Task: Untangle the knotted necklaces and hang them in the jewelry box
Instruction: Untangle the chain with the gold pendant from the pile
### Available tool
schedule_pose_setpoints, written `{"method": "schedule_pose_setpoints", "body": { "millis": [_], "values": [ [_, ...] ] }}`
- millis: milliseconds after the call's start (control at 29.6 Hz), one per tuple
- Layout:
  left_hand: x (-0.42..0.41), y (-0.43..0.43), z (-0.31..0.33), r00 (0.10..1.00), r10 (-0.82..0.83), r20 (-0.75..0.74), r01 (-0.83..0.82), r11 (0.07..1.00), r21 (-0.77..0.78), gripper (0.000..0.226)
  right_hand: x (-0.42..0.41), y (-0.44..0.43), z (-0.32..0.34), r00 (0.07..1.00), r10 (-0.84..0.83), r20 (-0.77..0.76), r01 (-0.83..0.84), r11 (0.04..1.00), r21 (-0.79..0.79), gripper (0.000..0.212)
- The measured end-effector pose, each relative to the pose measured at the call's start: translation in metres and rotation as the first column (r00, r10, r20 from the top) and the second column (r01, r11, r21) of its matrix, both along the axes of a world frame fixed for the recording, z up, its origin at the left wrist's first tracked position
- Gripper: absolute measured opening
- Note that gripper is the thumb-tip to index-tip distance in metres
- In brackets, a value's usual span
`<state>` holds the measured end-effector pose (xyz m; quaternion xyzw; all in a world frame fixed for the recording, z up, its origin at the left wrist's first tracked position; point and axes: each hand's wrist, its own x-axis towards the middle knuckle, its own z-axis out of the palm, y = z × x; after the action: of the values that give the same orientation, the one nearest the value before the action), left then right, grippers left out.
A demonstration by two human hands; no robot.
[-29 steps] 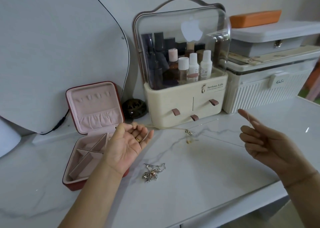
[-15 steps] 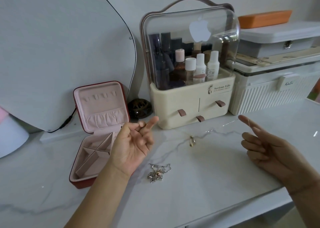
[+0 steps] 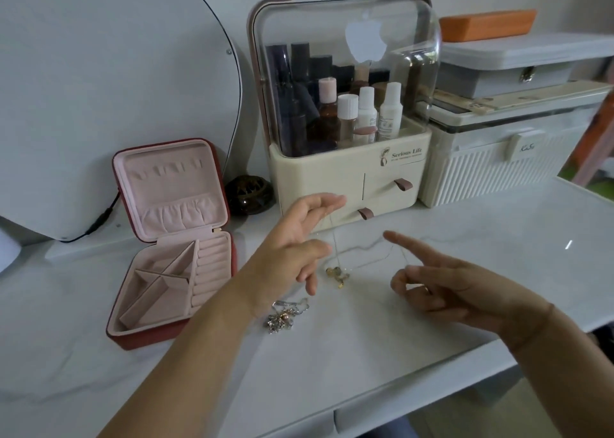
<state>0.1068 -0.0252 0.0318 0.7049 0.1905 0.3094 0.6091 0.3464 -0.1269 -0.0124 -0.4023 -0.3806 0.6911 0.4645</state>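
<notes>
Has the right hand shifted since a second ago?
Yes, leftward: the right hand now sits before the makeup case, no longer before the ribbed box.

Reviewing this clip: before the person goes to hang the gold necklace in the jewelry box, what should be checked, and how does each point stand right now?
1. Jewelry box open, lid upright: ok.
2. Hooks in the lid bare: ok.
3. Gold necklace apart from the silver tangle on the table: ok.
4. Gold necklace free of knots: cannot tell; the chain is too fine and blurred.
5. Hold on the chain: it hangs from the straight fingers of the left hand; whether the right hand grips it: cannot tell.
6. Silver tangle undone: not ok; it lies bunched.
</notes>
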Motion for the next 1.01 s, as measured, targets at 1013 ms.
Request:
{"method": "schedule_pose_setpoints", "body": {
  "millis": [1013],
  "values": [
    [-0.058,0.034,-0.019,0.972,0.199,-0.123,-0.211,0.974,-0.086,0.050,0.046,-0.022,0.010,0.955,-0.228,0.188,0.233,0.973,-0.002,0.097]
  ]
}}
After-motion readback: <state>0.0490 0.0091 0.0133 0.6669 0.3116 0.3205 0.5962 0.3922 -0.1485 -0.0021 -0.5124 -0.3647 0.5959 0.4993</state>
